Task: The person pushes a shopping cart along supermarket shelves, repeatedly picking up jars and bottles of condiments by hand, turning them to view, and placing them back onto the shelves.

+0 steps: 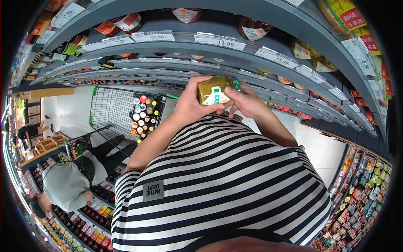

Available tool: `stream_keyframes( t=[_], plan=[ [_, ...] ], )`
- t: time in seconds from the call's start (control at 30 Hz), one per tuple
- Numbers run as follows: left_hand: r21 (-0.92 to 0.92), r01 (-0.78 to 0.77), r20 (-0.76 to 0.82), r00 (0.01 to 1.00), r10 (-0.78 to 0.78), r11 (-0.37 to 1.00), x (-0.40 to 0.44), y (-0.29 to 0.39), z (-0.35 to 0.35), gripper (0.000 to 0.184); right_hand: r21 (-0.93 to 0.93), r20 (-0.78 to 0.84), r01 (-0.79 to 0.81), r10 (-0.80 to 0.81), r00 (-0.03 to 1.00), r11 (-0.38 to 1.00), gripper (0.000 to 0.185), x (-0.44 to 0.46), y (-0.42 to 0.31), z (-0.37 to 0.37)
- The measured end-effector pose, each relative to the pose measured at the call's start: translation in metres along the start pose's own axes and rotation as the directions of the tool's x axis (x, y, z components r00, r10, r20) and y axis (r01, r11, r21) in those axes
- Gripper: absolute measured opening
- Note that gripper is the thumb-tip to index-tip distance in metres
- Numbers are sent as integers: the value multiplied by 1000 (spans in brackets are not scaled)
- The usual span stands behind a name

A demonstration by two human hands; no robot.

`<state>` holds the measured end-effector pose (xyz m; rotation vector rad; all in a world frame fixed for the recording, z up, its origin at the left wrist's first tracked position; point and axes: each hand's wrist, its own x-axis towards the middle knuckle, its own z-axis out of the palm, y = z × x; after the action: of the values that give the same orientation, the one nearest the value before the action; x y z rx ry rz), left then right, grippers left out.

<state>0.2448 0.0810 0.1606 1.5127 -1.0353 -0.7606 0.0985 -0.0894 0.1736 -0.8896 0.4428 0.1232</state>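
A glass jar (213, 93) of yellow-green contents with a green lid and a white and green label is held between both my hands, in front of my striped shirt. My left hand (194, 101) wraps round the jar's base end, its fingers closed on the glass. From the other side my right hand (243, 100) grips the jar near the lid, with the thumb on the label and the fingers curled underneath. The jar lies on its side, and its lid points to the right.
Grey shelves (268, 54) with price tags and jars curve across the top. At left stands a wire shopping cart (111, 107) with several bottles (144, 115) near it. A person in a grey top (67, 180) is at lower left. Packaged goods (361, 189) fill shelves at lower right.
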Motion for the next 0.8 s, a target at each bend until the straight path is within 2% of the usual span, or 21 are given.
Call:
stream_keyframes(
  t=[0.03, 0.07, 0.1, 0.13, 0.17, 0.2, 0.23, 0.27, 0.3, 0.33, 0.37, 0.4, 0.47, 0.53, 0.6, 0.63, 0.7, 0.73, 0.77, 0.8],
  plan=[
    [123, -75, 60, 996, 68, 990, 4, -2, -2, 83, -43, -76, 71, -74, 994, 997, 54, 0, 4, 1],
    [122, -78, 58, 996, 71, 990, 7, -4, -1, 83, -93, -149, 138, -151, 977, 986, 57, 0, 7, 2],
    [173, -124, 70, 991, 113, 977, 12, 0, 1, 83, -66, -210, 155, -166, 964, 986, 65, -3, 5, 2],
    [223, -171, 81, 984, 156, 960, 17, 2, 4, 83, -73, -208, 155, -167, 964, 985, 65, -3, 7, 2],
    [328, -216, 79, 976, 201, 920, 23, -1, 6, 89, -364, -254, 353, -457, 852, 862, 69, -3, 13, 2],
    [324, -218, 73, 976, 205, 921, 27, -1, 10, 89, -627, -202, 468, -711, 674, 622, 72, -1, 19, -1],
    [234, -74, 76, 995, 57, 969, 30, -1, 15, 92, -713, -237, 441, -780, 579, 545, 78, 1, 24, -5],
    [143, 75, 93, 992, -89, 987, 34, 0, 17, 96, -718, -229, 441, -781, 581, 539, 78, 3, 26, -11],
    [123, 79, 160, 982, -99, 989, 39, 2, 17, 98, -886, -156, 329, -878, 452, 326, 77, 4, 26, -18],
    [118, 73, 157, 983, -91, 990, 40, 0, 19, 98, -981, -41, 165, -943, 331, 101, 76, 5, 27, -24],
    [160, 44, 123, 990, -64, 986, 42, -4, 22, 97, -995, 17, 99, -957, 291, 12, 75, 7, 27, -27],
    [203, 16, 90, 995, -35, 979, 44, -7, 25, 96, -995, 26, 96, -957, 289, 2, 75, 9, 27, -30],
    [209, 35, 44, 998, -45, 977, 47, -14, 29, 95, -998, -6, -67, -941, 339, -18, 72, 13, 26, -31],
    [255, 105, -74, 993, -89, 961, 51, -14, 31, 97, -990, 2, -130, -934, 358, -52, 70, 16, 19, -30],
    [265, 57, -122, 992, -25, 963, 56, -9, 30, 95, -957, -172, -287, -890, 421, 49, 65, 22, 11, -28],
    [313, 11, -118, 993, 27, 950, 60, -6, 27, 92, -957, -167, -288, -892, 420, 44, 65, 25, 5, -31],
    [356, -36, -110, 991, 80, 934, 68, -7, 24, 88, -923, -237, -384, -806, 543, 13, 59, 32, -5, -36],
    [456, -14, -86, 995, 59, 890, 74, -12, 21, 79, -923, -234, -384, -807, 542, 9, 59, 35, -10, -38],
    [551, 8, -64, 997, 33, 834, 78, -16, 19, 70, -929, -134, -362, -835, 533, -83, 51, 37, -15, -39],
    [550, 9, -66, 997, 33, 835, 81, -19, 18, 70, -924, -30, -339, -852, 522, -175, 43, 40, -19, -40]
  ],
)
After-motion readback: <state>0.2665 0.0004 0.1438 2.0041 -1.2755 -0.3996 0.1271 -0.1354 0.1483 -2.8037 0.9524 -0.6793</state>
